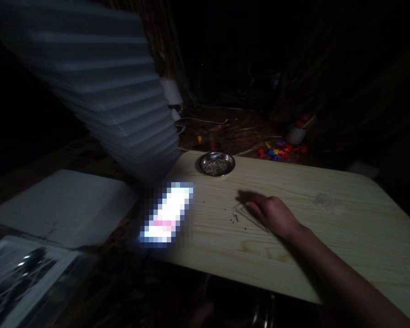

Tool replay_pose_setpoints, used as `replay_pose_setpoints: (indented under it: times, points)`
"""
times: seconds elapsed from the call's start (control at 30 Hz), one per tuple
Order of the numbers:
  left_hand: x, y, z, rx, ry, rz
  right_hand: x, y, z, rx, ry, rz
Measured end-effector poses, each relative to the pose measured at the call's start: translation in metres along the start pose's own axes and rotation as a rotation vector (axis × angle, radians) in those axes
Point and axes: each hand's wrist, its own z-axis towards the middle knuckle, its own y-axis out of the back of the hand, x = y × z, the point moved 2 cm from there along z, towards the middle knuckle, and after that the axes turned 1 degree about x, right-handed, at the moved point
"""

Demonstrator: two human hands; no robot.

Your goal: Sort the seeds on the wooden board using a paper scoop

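Observation:
My right hand is over the wooden table, its fingers curled down and together. A thin, see-through thing with pale edges shows under the fingers; its kind is unclear. Several small dark bits lie scattered on the wood just left of that hand. Farther back stands a round steel dish with small greenish and pale pieces in it. In the dark below the table's front edge, my left hand shows only dimly, and its fingers cannot be read. A glowing phone screen, blurred out, is at the table's left edge.
The pale wood-grain table fills the right side. A ridged grey sheet slants at the left, above a white box lid and a clear container. Colourful small pieces and a white bucket sit on the floor behind.

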Motion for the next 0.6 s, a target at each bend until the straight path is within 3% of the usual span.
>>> replay_pose_setpoints:
  times: [0.33, 0.6]
  points:
    - [0.000, -0.003, 0.003, 0.004, -0.015, -0.022, 0.005, -0.001, 0.000, 0.013, 0.004, -0.031]
    - [0.003, -0.003, 0.001, -0.015, -0.029, -0.032, -0.009, 0.008, -0.003, 0.005, -0.051, -0.017]
